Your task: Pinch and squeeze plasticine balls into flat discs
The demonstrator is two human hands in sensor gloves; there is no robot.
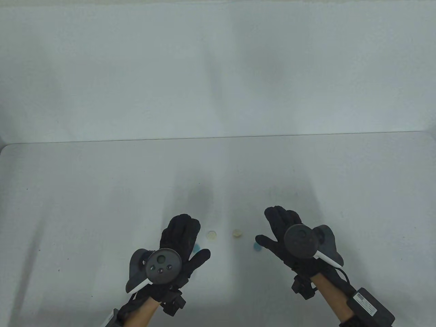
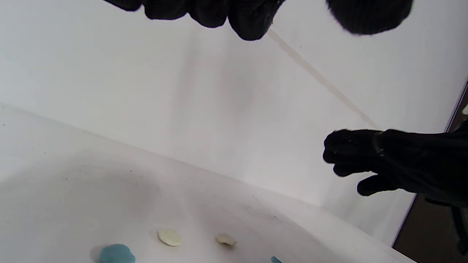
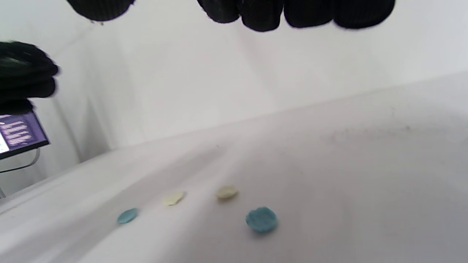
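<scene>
My left hand (image 1: 180, 243) hovers over the near part of the white table (image 1: 85, 204), fingers spread and holding nothing, its tracker (image 1: 162, 266) facing up; my right hand (image 1: 284, 235) hangs level with it on the right, fingers likewise splayed and empty, its own tracker (image 1: 301, 242) strapped to the back. Four flattened plasticine pieces lie on the table between and just under the hands, none touched by a glove; a pale yellow disc (image 1: 212, 235) sits just right of my left fingers; a cream disc (image 1: 237, 233) lies close beside it to the right, apart from it; a blue disc (image 1: 197, 247) shows partly beneath my left hand; a second blue disc (image 1: 257, 246) peeks out beside my right thumb. From the right wrist view the right-hand blue disc shows a rough, dimpled top, and the two pale pieces lie farther from the near edge than the blue ones; a lit screen (image 3: 20, 135) stands off the table's far left in that view.
</scene>
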